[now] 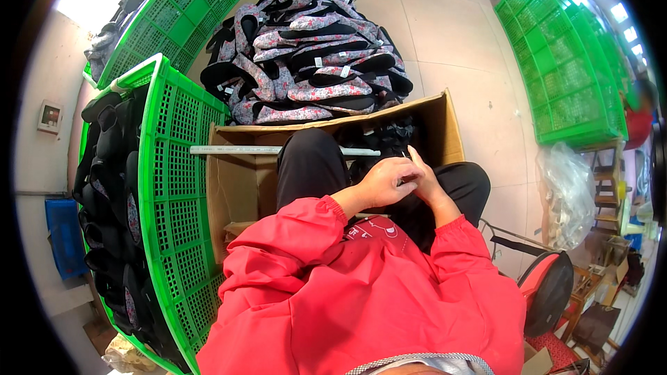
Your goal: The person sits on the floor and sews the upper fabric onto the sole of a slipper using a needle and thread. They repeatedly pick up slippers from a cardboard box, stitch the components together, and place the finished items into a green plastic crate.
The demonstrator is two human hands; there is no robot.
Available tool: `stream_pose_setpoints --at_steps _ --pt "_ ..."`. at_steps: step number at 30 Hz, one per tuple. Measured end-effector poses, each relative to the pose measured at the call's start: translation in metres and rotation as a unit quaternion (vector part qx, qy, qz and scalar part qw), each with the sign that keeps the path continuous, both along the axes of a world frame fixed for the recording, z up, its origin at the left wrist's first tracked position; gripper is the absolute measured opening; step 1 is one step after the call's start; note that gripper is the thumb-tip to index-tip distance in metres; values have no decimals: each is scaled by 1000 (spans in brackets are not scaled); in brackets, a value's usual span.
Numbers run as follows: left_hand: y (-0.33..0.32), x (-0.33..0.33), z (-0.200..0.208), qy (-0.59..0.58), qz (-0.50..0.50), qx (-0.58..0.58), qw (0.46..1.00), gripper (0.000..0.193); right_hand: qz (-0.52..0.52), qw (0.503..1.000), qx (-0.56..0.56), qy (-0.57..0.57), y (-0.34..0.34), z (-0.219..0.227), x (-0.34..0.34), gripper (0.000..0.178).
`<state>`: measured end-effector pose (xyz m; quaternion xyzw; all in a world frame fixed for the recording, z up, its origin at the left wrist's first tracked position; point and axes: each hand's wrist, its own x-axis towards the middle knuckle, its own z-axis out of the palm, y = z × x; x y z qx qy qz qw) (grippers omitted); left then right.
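Observation:
My two hands meet above an open cardboard box [333,123], between my knees. My left hand [386,182] is closed, its fingers curled inward against the other hand. Something small and dark shows at its fingertips, too small to name. My right hand [429,184] is pressed against the left one, with one finger pointing up and the others partly hidden; a tiny thin tip shows beside that finger. Black items [389,135] lie in the box below. A pale stick [243,150] lies across the box, passing my left knee.
Beyond the box rises a heap of floral slippers [326,90] with black parts. At my left stands a green crate [184,201] full of black slippers [111,167]. More green crates [566,62] stand far right, near a clear plastic bag [566,194]. A red-and-black round-ended object [549,292] is at my right.

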<state>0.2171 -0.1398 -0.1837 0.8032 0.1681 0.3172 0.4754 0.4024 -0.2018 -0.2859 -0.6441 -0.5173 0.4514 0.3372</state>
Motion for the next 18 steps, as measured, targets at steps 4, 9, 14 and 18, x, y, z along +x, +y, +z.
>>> stream_pose_setpoints --at_steps 4,9,14,18 --pt "-3 2 -4 11 25 -40 999 24 -10 998 -54 11 0 19 -8 66" --pt "0 0 -8 28 -20 -21 999 29 12 999 5 -37 -3 2 0 80" --pt "-1 0 -6 14 13 -15 1000 29 41 992 31 -114 -1 7 -2 86" --pt "0 -1 -9 34 -24 -9 999 30 29 997 3 -73 -3 12 -1 84"
